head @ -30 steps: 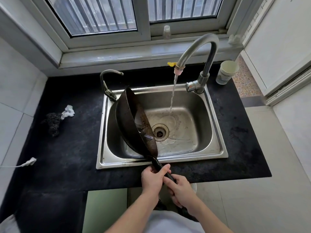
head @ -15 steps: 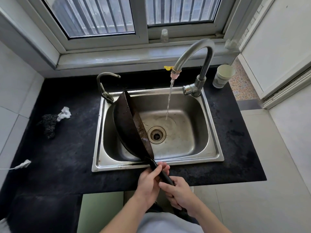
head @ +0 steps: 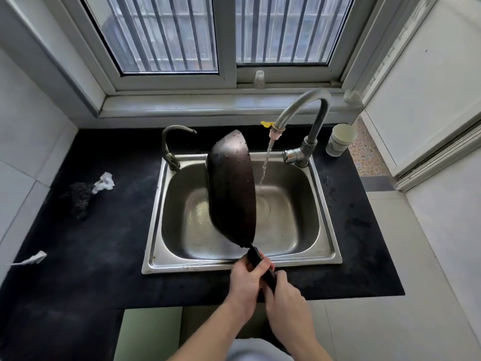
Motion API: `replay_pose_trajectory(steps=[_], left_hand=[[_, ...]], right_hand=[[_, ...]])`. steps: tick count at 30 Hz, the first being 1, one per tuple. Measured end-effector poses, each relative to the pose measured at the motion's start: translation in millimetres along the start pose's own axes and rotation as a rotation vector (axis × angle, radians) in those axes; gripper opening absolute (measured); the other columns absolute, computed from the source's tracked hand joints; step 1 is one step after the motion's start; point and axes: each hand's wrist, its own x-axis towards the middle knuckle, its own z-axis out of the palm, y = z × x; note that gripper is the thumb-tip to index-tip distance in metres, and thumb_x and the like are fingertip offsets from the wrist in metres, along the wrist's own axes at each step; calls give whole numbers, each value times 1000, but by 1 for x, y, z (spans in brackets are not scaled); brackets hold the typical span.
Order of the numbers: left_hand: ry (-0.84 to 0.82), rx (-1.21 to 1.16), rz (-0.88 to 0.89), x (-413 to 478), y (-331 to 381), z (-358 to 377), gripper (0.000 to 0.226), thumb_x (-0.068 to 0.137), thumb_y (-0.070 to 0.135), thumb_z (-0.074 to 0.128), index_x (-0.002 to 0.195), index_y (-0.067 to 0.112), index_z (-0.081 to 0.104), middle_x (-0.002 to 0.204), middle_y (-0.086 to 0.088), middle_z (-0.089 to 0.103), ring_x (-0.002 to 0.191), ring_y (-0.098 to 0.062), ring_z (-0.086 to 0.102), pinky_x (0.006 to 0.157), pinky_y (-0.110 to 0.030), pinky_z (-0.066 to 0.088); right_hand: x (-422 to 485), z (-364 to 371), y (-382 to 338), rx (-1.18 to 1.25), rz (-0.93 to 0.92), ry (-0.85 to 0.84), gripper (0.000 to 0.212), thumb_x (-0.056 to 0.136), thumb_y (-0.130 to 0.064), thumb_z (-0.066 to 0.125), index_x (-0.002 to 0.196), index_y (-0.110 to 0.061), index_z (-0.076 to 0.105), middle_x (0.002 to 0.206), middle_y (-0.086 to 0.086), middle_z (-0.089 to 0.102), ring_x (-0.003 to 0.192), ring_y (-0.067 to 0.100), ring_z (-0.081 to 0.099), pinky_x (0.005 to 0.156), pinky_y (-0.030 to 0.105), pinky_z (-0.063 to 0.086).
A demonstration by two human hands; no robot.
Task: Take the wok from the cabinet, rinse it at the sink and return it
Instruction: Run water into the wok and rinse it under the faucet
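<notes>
Both hands, left hand [head: 246, 277] and right hand [head: 282, 295], grip closed around the wok [head: 231, 188] handle. The wok stands on edge over the sink [head: 328, 254] at frame centre, probably so water drains; the tap [head: 304, 105] stream falls just beside it.

Both arms are bare up to the bottom edge of the picture; no sleeves show; the left hand [head: 246, 278] and right hand [head: 282, 295] wear no gloves, rings or watch; a pale grey-blue bit of clothing [head: 256, 350] shows between the arms.
</notes>
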Motion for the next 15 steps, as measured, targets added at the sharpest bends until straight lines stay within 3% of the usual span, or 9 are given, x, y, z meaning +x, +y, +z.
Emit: replay_pose_trajectory(steps=[6,9,15], left_hand=[[28,214,40,1,-11,-1,14,88,6,69,100,1,64,83,-11,74,85,-22,70,86,-35,56],[39,280,42,2,-16,0,15,87,10,72,99,4,66,89,-10,76,90,-22,72,87,-35,56],[54,353,54,6,-23,12,16,86,13,73,99,7,67,93,-11,77,94,-24,72,86,-34,57]], right_hand=[[0,4,18,160,-32,20,12,100,-42,47,106,-33,52,77,-9,67,77,17,69,73,40,55],[-1,6,24,242,-23,4,5,101,-37,49,104,-35,52,75,-10,67,69,10,66,60,24,50],[6,2,41,319,-34,-7,10,101,-34,52,103,-28,59,78,-5,71,71,12,67,61,24,51]])
